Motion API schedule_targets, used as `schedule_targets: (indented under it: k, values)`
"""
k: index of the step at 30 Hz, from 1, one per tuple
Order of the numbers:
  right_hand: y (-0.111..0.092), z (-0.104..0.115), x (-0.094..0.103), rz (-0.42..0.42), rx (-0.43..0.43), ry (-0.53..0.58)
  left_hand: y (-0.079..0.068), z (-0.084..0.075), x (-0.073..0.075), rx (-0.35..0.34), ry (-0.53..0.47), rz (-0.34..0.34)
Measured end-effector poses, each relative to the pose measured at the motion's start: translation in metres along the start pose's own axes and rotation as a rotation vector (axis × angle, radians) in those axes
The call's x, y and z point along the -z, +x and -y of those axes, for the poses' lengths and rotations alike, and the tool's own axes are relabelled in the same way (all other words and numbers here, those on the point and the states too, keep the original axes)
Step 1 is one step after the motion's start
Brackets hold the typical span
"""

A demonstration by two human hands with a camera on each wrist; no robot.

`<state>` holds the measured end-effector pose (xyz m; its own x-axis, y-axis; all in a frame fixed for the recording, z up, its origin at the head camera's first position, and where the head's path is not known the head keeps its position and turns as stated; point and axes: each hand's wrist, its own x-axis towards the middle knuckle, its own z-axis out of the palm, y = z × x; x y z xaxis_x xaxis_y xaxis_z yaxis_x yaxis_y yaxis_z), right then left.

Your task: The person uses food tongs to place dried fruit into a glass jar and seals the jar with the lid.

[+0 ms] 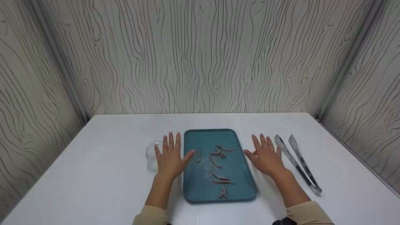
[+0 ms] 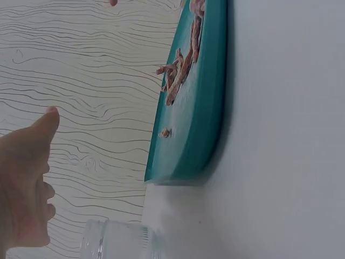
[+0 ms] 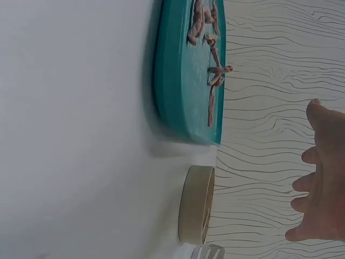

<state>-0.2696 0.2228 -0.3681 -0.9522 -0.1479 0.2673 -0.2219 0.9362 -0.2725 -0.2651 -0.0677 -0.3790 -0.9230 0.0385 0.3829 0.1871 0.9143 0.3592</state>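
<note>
My left hand (image 1: 170,161) is spread flat in the air, its thumb over the left rim of a teal tray (image 1: 200,187). Behind its fingers stands a clear jar (image 1: 152,164), partly covered by the hand and also seen in the left wrist view. Several thin, wrinkled brown strips (image 1: 220,178) lie scattered on the tray; their kind cannot be told. My right hand (image 1: 267,159), fingers apart and holding nothing, hovers just right of the tray. Below it, a round beige piece like a shallow lid (image 3: 195,205) rests on the table, mostly hidden by that hand in the head view.
Metal tongs (image 1: 301,168) with dark grips lie spread on the white table (image 1: 93,181), right of my right hand. Wood-grain patterned panels (image 1: 187,62) enclose the table at the back and both sides.
</note>
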Motion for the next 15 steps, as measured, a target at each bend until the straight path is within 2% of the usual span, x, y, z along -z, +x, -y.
schedule_targets:
  k: [8,15]
  values:
    - [0.000,-0.018,0.011,-0.014,-0.025,-0.028,0.002,0.016,0.007,0.052,0.008,-0.029]
    - [-0.004,-0.032,0.018,-0.008,-0.051,-0.002,0.003,0.027,0.008,0.095,0.002,-0.035]
